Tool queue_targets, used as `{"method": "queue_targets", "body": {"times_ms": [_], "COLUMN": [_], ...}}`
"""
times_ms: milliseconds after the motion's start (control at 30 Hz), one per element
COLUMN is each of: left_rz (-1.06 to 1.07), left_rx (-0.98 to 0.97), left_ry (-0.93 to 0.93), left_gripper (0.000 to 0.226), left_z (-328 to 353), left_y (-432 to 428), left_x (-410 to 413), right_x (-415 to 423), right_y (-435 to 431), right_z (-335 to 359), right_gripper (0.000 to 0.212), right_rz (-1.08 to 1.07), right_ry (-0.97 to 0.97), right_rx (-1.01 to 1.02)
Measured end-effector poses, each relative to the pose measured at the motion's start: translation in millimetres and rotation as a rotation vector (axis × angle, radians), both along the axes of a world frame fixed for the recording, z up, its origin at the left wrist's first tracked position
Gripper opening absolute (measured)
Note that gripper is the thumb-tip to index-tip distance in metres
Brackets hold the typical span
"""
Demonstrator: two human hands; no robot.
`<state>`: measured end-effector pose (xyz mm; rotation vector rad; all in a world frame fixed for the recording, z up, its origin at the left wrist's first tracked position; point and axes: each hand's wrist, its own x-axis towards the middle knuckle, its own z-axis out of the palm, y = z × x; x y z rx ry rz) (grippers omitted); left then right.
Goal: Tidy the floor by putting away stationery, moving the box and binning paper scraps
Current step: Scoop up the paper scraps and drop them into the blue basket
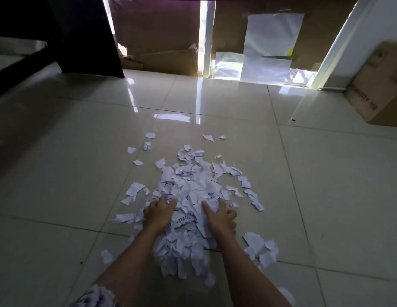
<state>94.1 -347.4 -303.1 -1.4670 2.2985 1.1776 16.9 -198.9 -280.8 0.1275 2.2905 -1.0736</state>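
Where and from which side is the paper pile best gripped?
Scoop the thick middle of the paper pile from both sides, low, left hand and right hand cupped inward; its loose pieces heap there, thinning toward the edges.

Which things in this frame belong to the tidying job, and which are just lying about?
Job: pile of paper scraps, left hand and right hand resting on it; cardboard box at the right, probably the one to move.
Lying about: flat cardboard leaning at the back; white sheets against it; dark furniture.
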Motion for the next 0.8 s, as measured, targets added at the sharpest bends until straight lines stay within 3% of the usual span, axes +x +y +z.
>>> {"method": "queue_targets", "body": {"times_ms": [67,200,300,400,567,800], "left_rz": [0.016,0.04,0.188,0.276,0.29,0.235], "left_rx": [0.044,0.125,0.288,0.311,0.305,0.368], "left_ry": [0.075,0.224,0.443,0.526,0.63,0.795], "left_gripper": [0.075,0.053,0.047,0.037,0.038,0.037], "left_z": [-13,-8,2,14,45,113], "left_y": [8,33,50,75,118,184], "left_x": [-10,-22,-34,-42,-58,-104], "right_x": [-1,-1,-1,2,-10,-51], "right_y": [-11,-26,-30,-23,11,76], "right_z": [-5,-13,-13,-9,16,85], "right_gripper": [0.07,0.054,0.046,0.039,0.029,0.03], "right_rz": [0.076,0.15,0.037,-0.145,-0.266,-0.335], "right_ry": [0.024,0.022,-0.027,-0.052,0.057,0.234], "right_rx": [-0.025,-0.129,-0.34,-0.492,-0.528,-0.574]}}
